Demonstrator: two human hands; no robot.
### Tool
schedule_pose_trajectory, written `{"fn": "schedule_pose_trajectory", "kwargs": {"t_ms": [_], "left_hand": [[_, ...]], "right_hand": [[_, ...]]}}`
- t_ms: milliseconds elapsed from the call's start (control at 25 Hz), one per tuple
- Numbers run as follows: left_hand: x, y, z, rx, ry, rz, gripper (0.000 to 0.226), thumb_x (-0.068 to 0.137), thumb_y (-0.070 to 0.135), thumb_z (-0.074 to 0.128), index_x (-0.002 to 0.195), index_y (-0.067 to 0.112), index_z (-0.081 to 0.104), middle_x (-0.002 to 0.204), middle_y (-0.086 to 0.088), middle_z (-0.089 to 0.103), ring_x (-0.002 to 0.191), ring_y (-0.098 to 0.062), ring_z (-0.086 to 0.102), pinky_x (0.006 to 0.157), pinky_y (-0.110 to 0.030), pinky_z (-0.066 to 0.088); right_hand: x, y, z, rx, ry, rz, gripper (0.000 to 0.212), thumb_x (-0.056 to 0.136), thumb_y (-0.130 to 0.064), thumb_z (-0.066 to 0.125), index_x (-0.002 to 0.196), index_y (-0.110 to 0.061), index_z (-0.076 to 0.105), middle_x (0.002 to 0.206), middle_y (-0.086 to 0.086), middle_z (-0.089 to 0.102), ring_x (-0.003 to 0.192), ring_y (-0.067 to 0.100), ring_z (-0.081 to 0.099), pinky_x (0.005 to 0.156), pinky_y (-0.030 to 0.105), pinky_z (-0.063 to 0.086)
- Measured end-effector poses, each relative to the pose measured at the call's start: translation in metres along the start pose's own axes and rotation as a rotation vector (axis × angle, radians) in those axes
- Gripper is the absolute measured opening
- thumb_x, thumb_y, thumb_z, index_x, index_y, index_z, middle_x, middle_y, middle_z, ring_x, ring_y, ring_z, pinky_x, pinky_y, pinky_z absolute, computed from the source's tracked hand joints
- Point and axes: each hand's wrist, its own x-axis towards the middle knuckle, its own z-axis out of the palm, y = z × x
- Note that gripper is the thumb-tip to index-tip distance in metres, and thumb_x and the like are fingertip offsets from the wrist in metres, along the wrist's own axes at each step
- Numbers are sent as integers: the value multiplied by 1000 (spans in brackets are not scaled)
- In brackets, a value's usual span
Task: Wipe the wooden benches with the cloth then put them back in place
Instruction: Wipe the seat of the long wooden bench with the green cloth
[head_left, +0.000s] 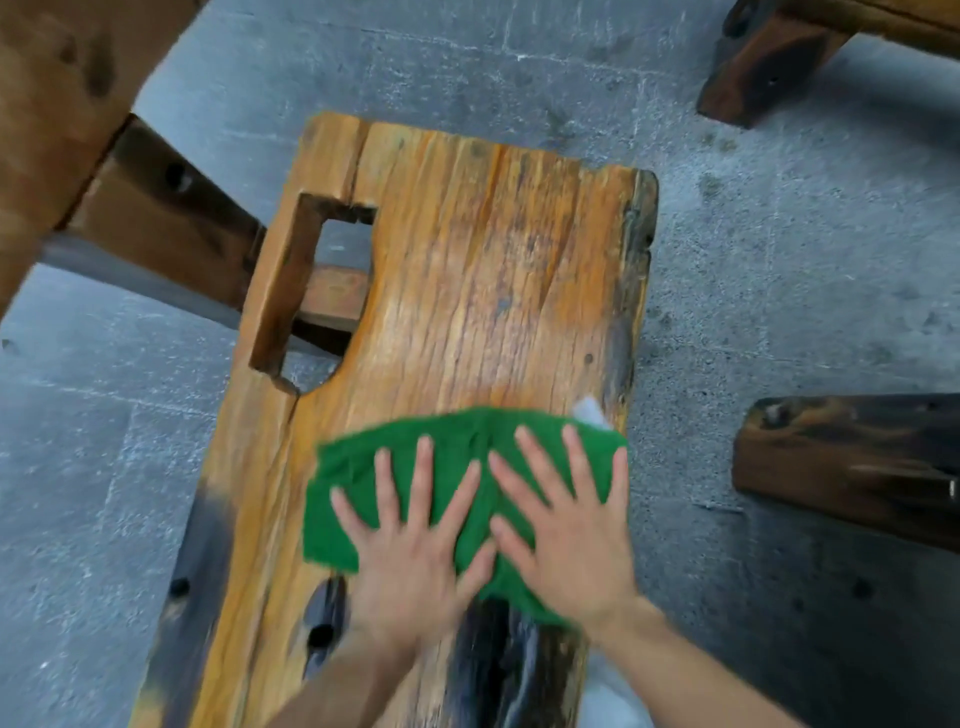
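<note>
Both hands, left (410, 551) and right (566, 525), spread flat on green cloth (457, 452), mid-bench (467, 270). Bench long axis runs 6–12 o'clock; unwiped wood lies toward 12, probably; slight blur.

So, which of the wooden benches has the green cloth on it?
The middle bench, the light orange one with a rectangular hole. Both hands, left hand and right hand, press the green cloth flat on it; the darker benches have none.
</note>
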Motion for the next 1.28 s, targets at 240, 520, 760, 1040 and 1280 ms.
{"fn": "schedule_pose_trajectory", "kwargs": {"t_ms": [240,520,760,1040,1280], "left_hand": [[202,15,-73,60,175,-39,72,89,81,7,155,53,-3,170,-1,-8,153,-43,-8,104,-85,1],[335,0,-124,36,181,-105,75,81,89,-2,149,59,-7,169,4,-10,153,-41,-14,102,-83,-8],[269,6,-105,20,185,-63,66,92,73,5,153,51,-9,169,-2,-14,153,-43,-12,109,-80,-3],[117,2,-51,12,89,-92,66,95,68,-1,153,44,-21,166,-3,-25,152,-41,-19,112,-77,-3],[13,6,-14,9,-7,-134,66,95,65,-5,151,40,-28,163,-3,-33,149,-39,-28,113,-74,-6]], "right_hand": [[169,94,-47,101,88,190,58,98,-65,22,154,-53,12,168,-14,7,156,30,0,119,67,5],[293,132,-81,126,50,303,56,98,-67,9,152,-57,8,168,-14,8,156,31,-6,117,69,-3],[228,86,-71,123,66,287,54,102,-57,14,155,-52,5,169,-12,-3,155,34,-8,114,75,-4],[98,18,-36,93,-7,220,55,103,-54,16,156,-48,3,169,-8,-4,155,35,-8,113,75,-2],[7,-27,-13,99,-53,187,57,103,-52,22,156,-47,4,168,-8,-8,153,33,-14,117,69,-10]]}}
